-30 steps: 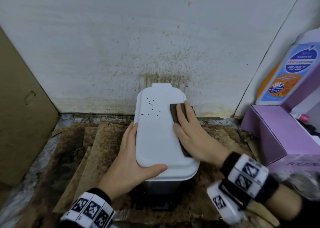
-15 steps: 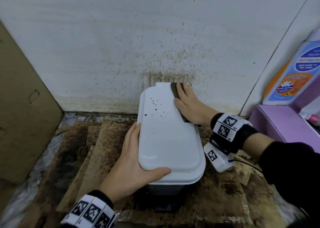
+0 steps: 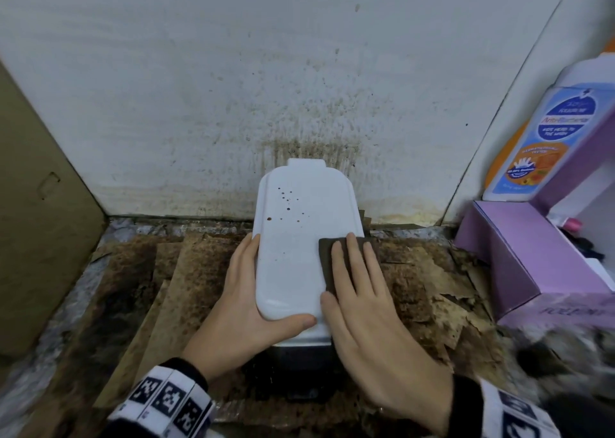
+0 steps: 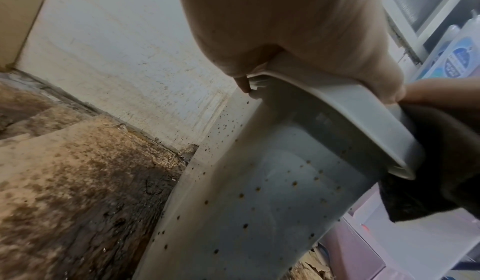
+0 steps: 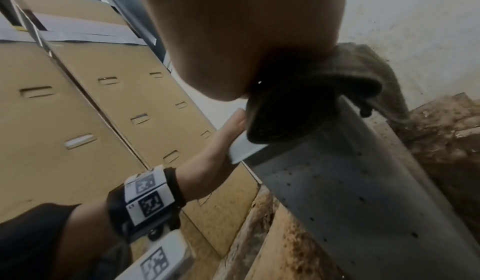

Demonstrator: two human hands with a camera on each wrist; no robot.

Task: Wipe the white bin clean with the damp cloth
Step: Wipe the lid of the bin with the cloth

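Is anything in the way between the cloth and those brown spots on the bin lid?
No. The cloth lies under the right hand on the lid's right edge; only bare lid separates it from the spots.

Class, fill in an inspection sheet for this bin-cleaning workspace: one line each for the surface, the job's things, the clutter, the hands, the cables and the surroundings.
Surface: floor laid with stained, peeling brown cardboard sheets.
Job's things: white bin, lid closed, brown spots on the lid's far left part and dark specks down its side; dark cloth on the lid's right edge, hanging over it.
Clutter: purple box; white bottle with a blue and orange label standing behind it.
Hands: left hand grips the lid's near left corner, thumb on top; right hand presses flat on the cloth.
Cables: nothing seen.
Surroundings: white wall spattered brown behind the bin; flat cardboard leaning at left.
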